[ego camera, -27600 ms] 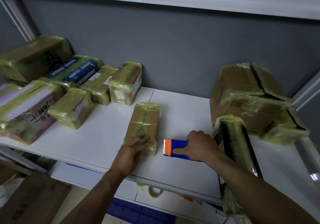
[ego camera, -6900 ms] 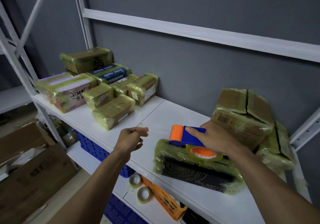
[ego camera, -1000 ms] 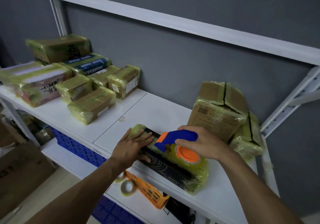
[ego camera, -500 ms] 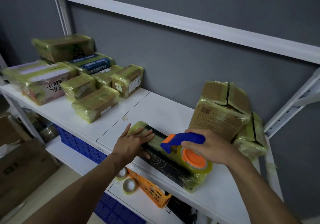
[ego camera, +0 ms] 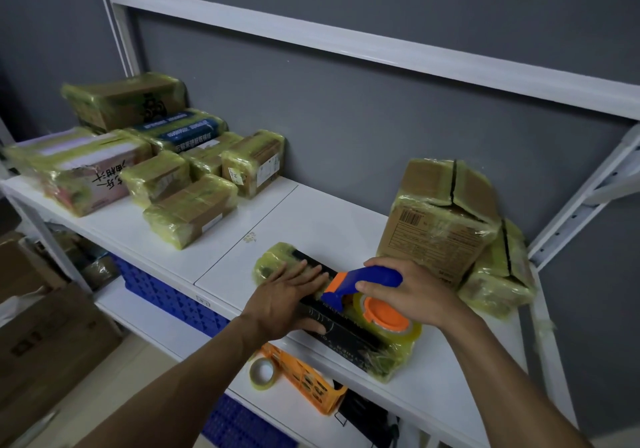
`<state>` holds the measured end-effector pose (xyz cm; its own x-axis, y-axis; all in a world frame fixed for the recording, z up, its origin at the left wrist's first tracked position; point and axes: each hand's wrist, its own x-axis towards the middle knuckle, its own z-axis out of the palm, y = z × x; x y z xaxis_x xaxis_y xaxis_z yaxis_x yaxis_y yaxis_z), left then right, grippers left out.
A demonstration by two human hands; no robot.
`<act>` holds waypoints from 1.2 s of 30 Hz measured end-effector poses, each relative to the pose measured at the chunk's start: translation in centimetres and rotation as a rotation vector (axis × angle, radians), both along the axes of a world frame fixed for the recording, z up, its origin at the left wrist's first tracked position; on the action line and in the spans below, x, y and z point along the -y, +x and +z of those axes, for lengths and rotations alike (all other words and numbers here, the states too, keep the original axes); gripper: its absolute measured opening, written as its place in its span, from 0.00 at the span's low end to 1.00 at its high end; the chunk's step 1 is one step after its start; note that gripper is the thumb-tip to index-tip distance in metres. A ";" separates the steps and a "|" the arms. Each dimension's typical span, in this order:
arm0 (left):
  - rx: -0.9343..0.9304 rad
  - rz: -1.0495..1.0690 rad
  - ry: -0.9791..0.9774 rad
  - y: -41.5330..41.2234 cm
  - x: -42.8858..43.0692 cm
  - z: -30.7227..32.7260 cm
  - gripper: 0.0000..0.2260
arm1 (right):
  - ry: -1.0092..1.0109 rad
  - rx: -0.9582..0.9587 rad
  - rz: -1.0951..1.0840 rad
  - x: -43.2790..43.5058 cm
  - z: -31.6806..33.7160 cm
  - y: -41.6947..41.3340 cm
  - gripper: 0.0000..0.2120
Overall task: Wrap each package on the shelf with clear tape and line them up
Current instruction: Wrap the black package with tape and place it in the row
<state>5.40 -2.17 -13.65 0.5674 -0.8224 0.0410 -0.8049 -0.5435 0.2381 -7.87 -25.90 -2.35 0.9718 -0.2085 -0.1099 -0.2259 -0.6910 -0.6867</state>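
A long black package [ego camera: 349, 335], partly covered in yellowish clear tape, lies near the front edge of the white shelf [ego camera: 311, 219]. My left hand [ego camera: 285, 297] presses flat on its left part, fingers straight. My right hand [ego camera: 410, 293] grips the blue handle of a tape dispenser [ego camera: 367, 285] with an orange hub and a clear tape roll [ego camera: 389, 319], held on top of the package. Several taped packages [ego camera: 192, 208] sit grouped at the shelf's left.
A large taped cardboard box [ego camera: 438, 219] stands at the right against the grey wall, with a smaller taped one [ego camera: 502, 281] beside it. On the lower shelf are a loose tape roll [ego camera: 262, 373], an orange basket [ego camera: 304, 376] and blue crates [ego camera: 166, 298]. Brown cartons [ego camera: 45, 336] sit on the floor at left.
My left hand has slid right along the black package toward the dispenser. The dispenser stays on top of the package in my right hand.
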 end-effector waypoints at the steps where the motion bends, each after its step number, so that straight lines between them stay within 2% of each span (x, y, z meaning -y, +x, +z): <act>1: 0.001 0.013 -0.019 -0.1 0.2 -0.2 0.45 | 0.011 0.008 0.000 0.0 0.0 -0.2 0.24; 6: -0.019 0.044 -0.057 -0.4 0.2 0.0 0.45 | 0.062 0.012 -0.012 0.1 0.0 -0.4 0.23; 17: 0.009 0.037 -0.007 0.2 -0.5 0.5 0.45 | 0.027 0.026 -0.031 1.5 1.3 -3.0 0.27; 21: 0.037 0.022 -0.009 0.3 -0.6 0.3 0.44 | 0.013 0.008 -0.022 1.2 1.1 -3.3 0.20; 24: 0.048 0.017 -0.014 0.3 -0.8 0.2 0.45 | -0.004 -0.020 -0.021 0.6 1.0 -2.9 0.27; 26: 0.054 0.022 -0.011 0.2 -0.7 0.4 0.48 | -0.027 -0.035 -0.023 0.3 1.0 -2.5 0.28; 30: 0.051 0.069 -0.054 -1.1 0.2 0.6 0.58 | -0.045 -0.050 -0.042 0.0 1.1 -1.9 0.23; 36: 0.055 0.005 -0.076 -2.5 1.6 -0.1 0.49 | -0.001 -0.034 -0.066 0.2 0.8 -2.4 0.30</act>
<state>2.87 -3.76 -13.75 0.5666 -0.8129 0.1346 -0.8153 -0.5294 0.2347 -10.26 -26.09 -1.51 0.9517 -0.2720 -0.1427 -0.2943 -0.6746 -0.6770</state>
